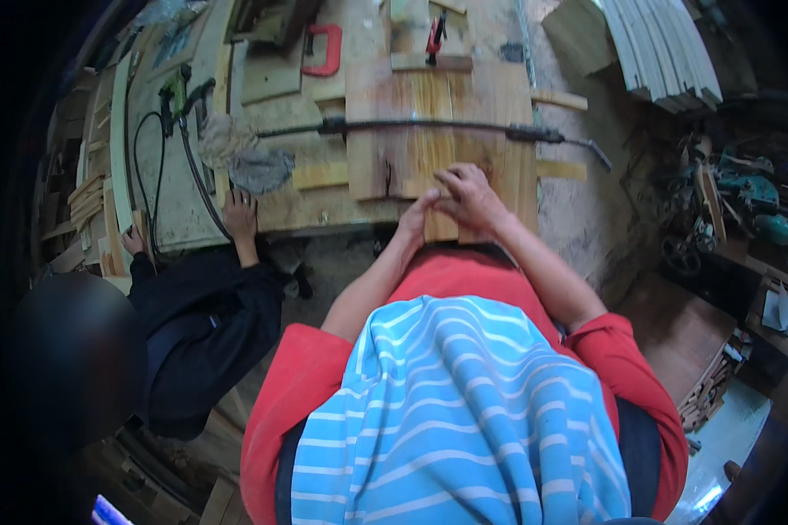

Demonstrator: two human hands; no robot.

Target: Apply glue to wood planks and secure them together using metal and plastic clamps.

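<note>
Centrally, on the desk (193,229), lay a glued-up panel (438,131) of several boards set edge to edge, near edge overhanging toward the body. Held across its width by a long black bar clamp (429,127), judged to be pressing the joints tight. Second small red-handled clamp (433,35) gripped at the far edge over a cross batten (431,62). Thin strips (559,99) seen projecting at the right side, probably spacers or cauls.

Both hands met at the near edge of the panel. Right hand (471,197) rested on top, fingers (451,179) curled and pressed down on the wood, not spread. Left hand (416,219) came up from below the edge, fingers (429,201) drawn together and touching the right hand; whether a small item was pinched between them could not be told. Placement judged suited to feeling or levelling a joint at the edge.

Panel appearance: warm yellow-brown centre boards with clear lengthwise grain, paler and pinker outer boards, one dark crack (387,179) running in from the near edge at left of centre. Surface unfinished, dull.

Elsewhere: red C-clamp (324,50) lying far left of the panel; grey rag (249,157) and green power tool (177,92) with black cable (153,166) on the left part of the desk. Another person's hand (241,214), dark sleeve, rested flat at the desk edge, well apart from the panel. Stack of pale slats (665,52) at far right.
</note>
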